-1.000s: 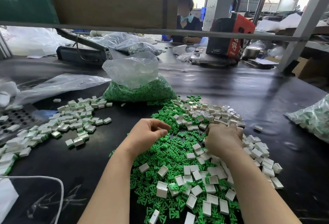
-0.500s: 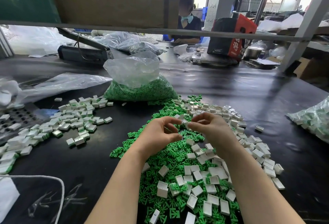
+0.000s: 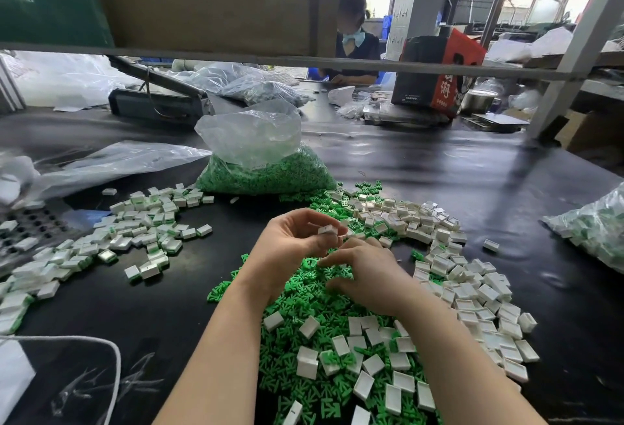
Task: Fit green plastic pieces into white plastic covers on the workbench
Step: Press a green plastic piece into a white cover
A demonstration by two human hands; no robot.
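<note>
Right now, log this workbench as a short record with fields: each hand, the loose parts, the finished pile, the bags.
left hand: raised above the pile, pinching a white cover at its fingertips
right hand: fingers down in the loose green pieces, grip unclear
empty white covers: scattered over and right of the green pieces
finished pile: covers showing green edges, on the left
bag of green pieces: open, behind the pile
bag of assembled parts: far right edge
</note>
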